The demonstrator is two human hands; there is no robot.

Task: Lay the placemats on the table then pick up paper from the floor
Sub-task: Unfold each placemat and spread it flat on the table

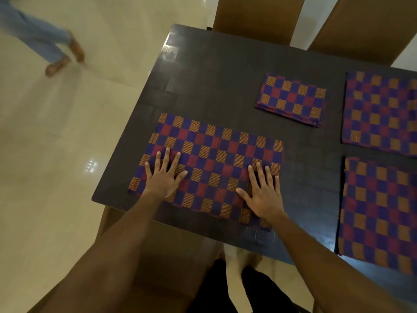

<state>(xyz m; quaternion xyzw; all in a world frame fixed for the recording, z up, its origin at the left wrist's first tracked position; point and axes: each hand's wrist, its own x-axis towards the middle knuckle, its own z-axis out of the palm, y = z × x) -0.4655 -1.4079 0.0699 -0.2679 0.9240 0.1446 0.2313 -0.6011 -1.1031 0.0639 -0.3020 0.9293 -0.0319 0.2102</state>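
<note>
Although every cloth here is boldly patterned, no brand, label or readable writing shows anywhere in the head view; the only marking is the woven check of blue, red and orange squares. At the centre of the frame an unfolded placemat (214, 163) lies flat on the dark table (216, 71), its near long edge close to the table's near edge. The left hand (163, 175) rests palm down on the left part of this placemat with all fingers spread wide and straight, grasping nothing, only pressing on the cloth. The right hand (262, 193) lies palm down on the right part of the same placemat, its fingers closer together and the thumb splayed out to the left, likewise flat and closed around nothing. Above and right of centre sits a folded stack of placemats (291, 99), apart from the open one. At the right edge of the frame two more open placemats lie flat, an upper one (381, 114) and a lower one (376, 213), just beside each other with a strip of bare table between. Two brown chair backs (259, 16) stand beyond the table along the top of the frame. In the upper left, another person's legs (45, 39) in light blue trousers are blurred over the pale glossy floor (56, 154). No paper can be made out on the floor.
</note>
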